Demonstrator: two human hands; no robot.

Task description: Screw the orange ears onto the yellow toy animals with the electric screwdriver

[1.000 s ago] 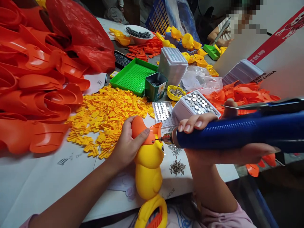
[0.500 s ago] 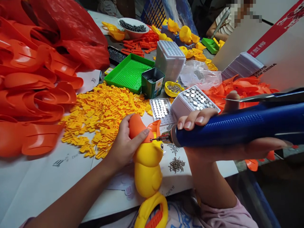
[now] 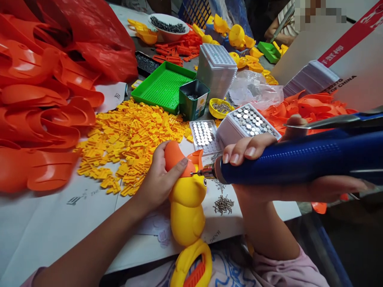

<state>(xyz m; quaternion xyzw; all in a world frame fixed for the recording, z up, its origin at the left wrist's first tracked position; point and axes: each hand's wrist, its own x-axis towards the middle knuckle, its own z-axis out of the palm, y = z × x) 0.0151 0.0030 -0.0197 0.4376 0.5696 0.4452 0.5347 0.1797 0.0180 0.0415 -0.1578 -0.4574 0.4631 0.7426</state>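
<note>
A yellow toy duck with an orange, cap-like top and a ring handle stands at the table's front edge. My left hand is closed around the orange top, the thumb laid across its side. In my right hand lies a blue electric screwdriver, held level with fingers over and under its body. Its bit points left, and the tip meets a small screw at the lower edge of the orange part, beside the duck's eye. Close by lies a heap of small screws on the white paper.
Yellow plastic pieces are heaped behind my left hand. Orange parts pile up at the left. Farther back stand a green tray, a dark tin and trays of round metal discs. A person's arm shows behind a carton.
The camera view has shifted slightly. Both hands, the duck and the screwdriver keep nearly the same pose, with the bit still at the screw.
</note>
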